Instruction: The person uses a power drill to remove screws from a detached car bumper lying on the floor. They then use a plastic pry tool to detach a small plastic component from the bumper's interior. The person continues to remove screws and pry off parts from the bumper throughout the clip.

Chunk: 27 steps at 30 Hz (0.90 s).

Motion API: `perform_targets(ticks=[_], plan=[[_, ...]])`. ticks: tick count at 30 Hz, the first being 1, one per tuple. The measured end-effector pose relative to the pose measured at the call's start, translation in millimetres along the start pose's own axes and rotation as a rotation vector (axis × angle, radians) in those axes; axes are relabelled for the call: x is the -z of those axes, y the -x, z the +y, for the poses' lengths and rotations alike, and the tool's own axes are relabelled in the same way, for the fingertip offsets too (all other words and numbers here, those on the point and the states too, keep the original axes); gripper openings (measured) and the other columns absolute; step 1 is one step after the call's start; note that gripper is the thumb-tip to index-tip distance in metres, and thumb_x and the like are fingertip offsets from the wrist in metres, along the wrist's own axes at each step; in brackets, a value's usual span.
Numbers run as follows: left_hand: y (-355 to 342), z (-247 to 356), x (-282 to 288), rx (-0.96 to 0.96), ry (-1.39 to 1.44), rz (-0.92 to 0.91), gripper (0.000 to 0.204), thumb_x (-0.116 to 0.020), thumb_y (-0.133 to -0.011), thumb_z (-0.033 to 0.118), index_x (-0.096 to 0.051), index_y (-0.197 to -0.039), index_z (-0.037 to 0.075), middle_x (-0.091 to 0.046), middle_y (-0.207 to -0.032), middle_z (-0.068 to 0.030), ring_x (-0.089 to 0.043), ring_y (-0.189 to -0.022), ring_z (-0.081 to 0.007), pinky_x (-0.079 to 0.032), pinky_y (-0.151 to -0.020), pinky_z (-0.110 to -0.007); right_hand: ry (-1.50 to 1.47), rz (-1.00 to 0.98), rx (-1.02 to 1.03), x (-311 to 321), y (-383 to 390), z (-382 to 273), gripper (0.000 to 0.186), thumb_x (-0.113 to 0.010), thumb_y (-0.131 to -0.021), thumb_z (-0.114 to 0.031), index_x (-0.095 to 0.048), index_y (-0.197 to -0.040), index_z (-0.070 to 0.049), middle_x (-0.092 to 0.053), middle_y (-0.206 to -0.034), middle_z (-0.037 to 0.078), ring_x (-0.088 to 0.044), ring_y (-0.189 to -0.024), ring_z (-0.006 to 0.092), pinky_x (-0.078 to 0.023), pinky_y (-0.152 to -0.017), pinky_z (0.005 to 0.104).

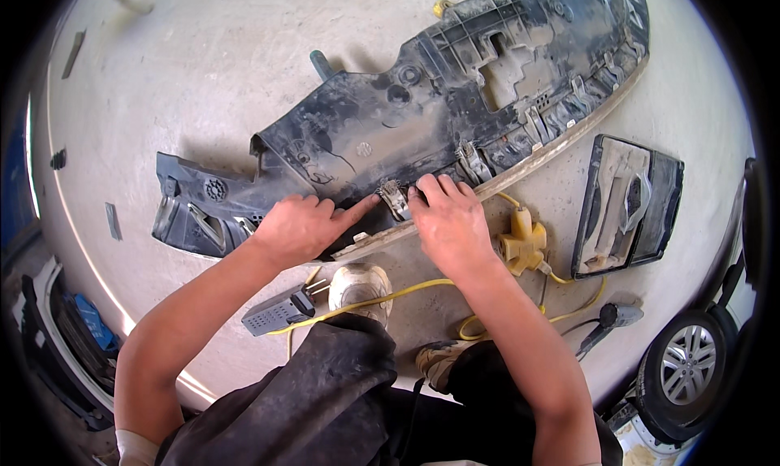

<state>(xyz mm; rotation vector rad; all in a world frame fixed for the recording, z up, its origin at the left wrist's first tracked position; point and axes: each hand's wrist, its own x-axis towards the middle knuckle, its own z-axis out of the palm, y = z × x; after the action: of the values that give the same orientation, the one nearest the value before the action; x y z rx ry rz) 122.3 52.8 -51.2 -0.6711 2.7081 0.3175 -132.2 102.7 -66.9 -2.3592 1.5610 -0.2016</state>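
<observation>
A large dusty black plastic car part (349, 129), shaped like a bumper, lies slantwise across the floor in front of me. Near its closest edge is a small strip of silvery metal mesh (396, 199). My left hand (296, 232) has its index finger stretched out, the tip at the strip's left side, with the other fingers curled. On the other side my right hand (451, 218) bends its fingers down on the part, thumb against the strip; what lies under those fingers is hidden. A similar mesh patch (474, 164) sits farther right along the part.
A yellow power splitter (522, 240) and its cord lie right of my shoes. A grey vented box with metal prongs (280, 310) is beside my left shoe. Farther right are an open black case (670, 198), a corded hand tool (613, 317) and a car wheel (686, 364).
</observation>
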Motion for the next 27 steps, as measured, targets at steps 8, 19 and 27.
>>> perform_targets(ticks=[8,19,27], plan=[[-2,7,3,0.044,0.002,-0.018,0.077,-0.062,-0.083,0.013,-0.043,-0.156,0.028,-0.057,-0.070,0.0000,-0.061,-0.063,-0.0164,-0.049,-0.056,-0.031,0.006,0.002,-0.002,0,0,0,0.011,-0.066,-0.073,-0.009,-0.070,-0.083,-0.005,-0.056,-0.091,0.004,-0.058,-0.092,0.0204,-0.048,-0.076,0.0332],[3,1,3,0.096,0.321,0.449,0.024,-0.072,-0.080,0.008,-0.069,-0.103,0.010,-0.055,-0.071,-0.0055,-0.058,-0.058,-0.0220,-0.045,-0.051,-0.035,-0.010,0.016,-0.002,1,-1,-1,0.011,-0.067,-0.072,-0.008,-0.071,-0.082,-0.006,-0.056,-0.090,0.004,-0.058,-0.091,0.0203,-0.048,-0.075,0.0335],[38,32,30,0.551,0.583,0.544,0.025,-0.082,-0.078,0.006,-0.058,-0.072,0.006,-0.055,-0.064,-0.0084,-0.056,-0.055,-0.0290,-0.043,-0.049,-0.038,-0.029,-0.052,-0.027,2,1,1,0.018,-0.068,-0.077,-0.005,-0.072,-0.094,-0.004,-0.057,-0.095,0.005,-0.059,-0.093,0.0222,-0.049,-0.078,0.0349]])
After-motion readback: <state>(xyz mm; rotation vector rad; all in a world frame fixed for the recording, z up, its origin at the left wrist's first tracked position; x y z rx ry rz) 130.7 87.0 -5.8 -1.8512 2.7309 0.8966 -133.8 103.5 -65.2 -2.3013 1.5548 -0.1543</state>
